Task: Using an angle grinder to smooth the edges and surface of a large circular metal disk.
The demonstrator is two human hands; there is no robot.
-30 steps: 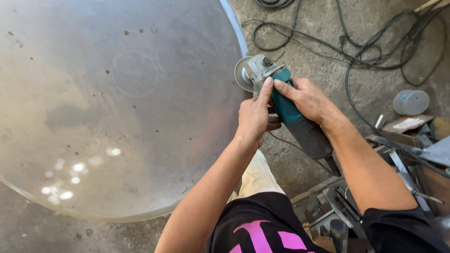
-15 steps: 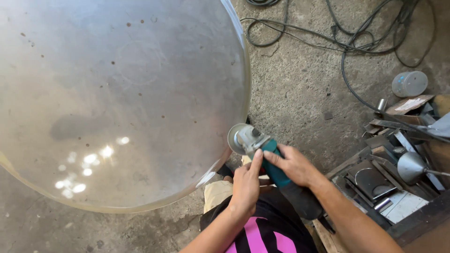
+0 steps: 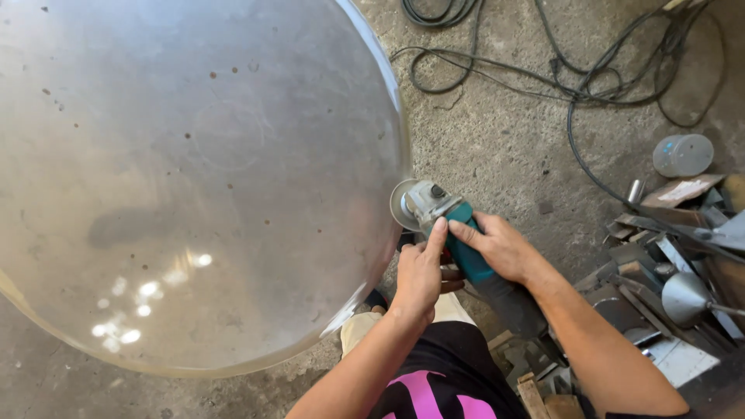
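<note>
A teal and grey angle grinder point(image 3: 442, 225) is held in both hands, its disc right at the rim of a large round shiny metal dish point(image 3: 186, 178) that fills the left of the head view. My left hand point(image 3: 419, 275) grips the grinder near its head, thumb up along the body. My right hand point(image 3: 500, 248) wraps the teal body just behind. The grinder's dark rear end runs back under my right forearm.
Black cables point(image 3: 559, 70) loop over the concrete floor at the top right. A pile of metal scraps point(image 3: 660, 256), a metal funnel point(image 3: 687, 299) and a round grey tin point(image 3: 683, 155) lie at the right. My knees are at the bottom.
The view has shifted, so the dish now fills more of the left. Both hands keep their hold on the grinder, which stays at the dish's right rim.
</note>
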